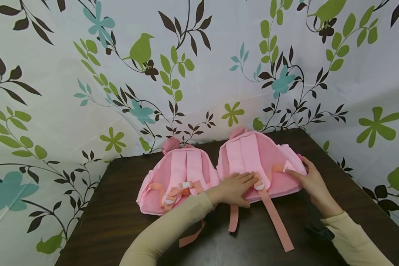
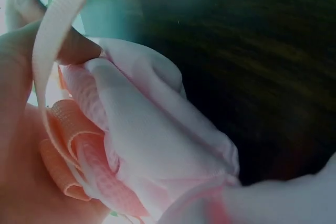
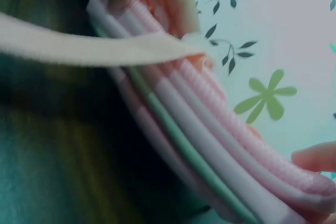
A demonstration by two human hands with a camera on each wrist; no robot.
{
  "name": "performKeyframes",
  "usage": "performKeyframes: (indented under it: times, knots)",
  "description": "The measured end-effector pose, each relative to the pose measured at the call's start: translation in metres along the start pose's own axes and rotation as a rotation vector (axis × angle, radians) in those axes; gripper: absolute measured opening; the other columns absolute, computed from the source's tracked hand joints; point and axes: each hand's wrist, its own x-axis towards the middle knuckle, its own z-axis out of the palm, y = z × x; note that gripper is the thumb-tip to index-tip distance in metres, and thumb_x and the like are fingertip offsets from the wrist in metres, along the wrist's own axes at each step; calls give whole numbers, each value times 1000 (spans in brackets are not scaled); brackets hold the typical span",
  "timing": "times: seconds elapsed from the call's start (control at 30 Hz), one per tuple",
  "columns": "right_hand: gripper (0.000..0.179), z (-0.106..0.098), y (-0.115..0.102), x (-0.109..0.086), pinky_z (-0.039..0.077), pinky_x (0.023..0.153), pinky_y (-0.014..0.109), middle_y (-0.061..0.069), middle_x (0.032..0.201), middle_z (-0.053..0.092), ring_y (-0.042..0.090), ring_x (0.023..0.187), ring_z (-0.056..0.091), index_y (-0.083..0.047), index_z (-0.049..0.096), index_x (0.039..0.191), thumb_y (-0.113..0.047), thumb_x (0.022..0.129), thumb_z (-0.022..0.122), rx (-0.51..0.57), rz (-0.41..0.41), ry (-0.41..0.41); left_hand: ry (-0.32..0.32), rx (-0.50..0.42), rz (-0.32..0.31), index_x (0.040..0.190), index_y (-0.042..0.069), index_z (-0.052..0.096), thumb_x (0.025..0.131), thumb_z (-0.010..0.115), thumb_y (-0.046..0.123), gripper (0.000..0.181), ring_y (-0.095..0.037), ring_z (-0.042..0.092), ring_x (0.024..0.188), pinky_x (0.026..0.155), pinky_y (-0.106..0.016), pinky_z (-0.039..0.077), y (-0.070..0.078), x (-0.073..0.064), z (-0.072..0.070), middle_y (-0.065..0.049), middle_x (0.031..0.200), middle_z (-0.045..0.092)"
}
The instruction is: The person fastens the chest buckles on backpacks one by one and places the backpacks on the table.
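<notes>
Two pink backpacks lie with their strap sides up. My left hand [image 1: 236, 186] rests on the lower left of the right backpack [image 1: 269, 155], fingers extended over a shoulder strap [image 1: 247, 151]. In the left wrist view its thumb [image 2: 79, 48] touches the bag's bottom edge. My right hand [image 1: 314, 183] grips the same bag's right side, thumb on the strap side and fingers behind, partly hidden. Orange webbing straps [image 1: 277, 221] hang from the bag onto the table. The left backpack [image 1: 179, 170] sits beside it, behind my left forearm, with a white buckle [image 1: 185, 185].
Both bags stand on a dark wooden table [image 1: 109, 207], near its back edge. A patterned cloth [image 1: 206, 85] with leaves and birds hangs behind. A small black object [image 1: 319, 232] shows beneath my right wrist. One loose orange strap [image 1: 192, 239] lies before the left bag.
</notes>
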Motion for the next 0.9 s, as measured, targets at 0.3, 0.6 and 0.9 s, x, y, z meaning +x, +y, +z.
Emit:
performKeyframes:
  times: [0.3, 0.6, 0.9]
  knots:
    - [98, -3, 14, 7, 23, 108, 72, 40, 157, 5, 58, 139, 18, 5, -5, 157, -35, 99, 62, -88, 31, -74, -42, 40, 20, 162, 17, 19, 92, 66, 51, 91, -14, 11, 153, 123, -38, 12, -3, 5, -2, -3, 168, 14]
    - [99, -7, 27, 7, 21, 108, 73, 41, 157, 2, 62, 141, 12, 7, -8, 155, -37, 99, 60, -139, 72, -132, -48, 46, 27, 162, 17, 23, 92, 66, 50, 88, -15, 13, 153, 123, -35, 11, 0, 6, 0, -3, 167, 17]
    - [102, -7, 31, 9, 17, 108, 74, 40, 158, -3, 61, 142, 6, 6, -10, 155, -43, 99, 59, -130, 80, -141, -24, 77, 24, 161, 16, 24, 92, 65, 51, 88, -16, 15, 153, 123, -35, 12, 1, 9, 3, -4, 167, 19]
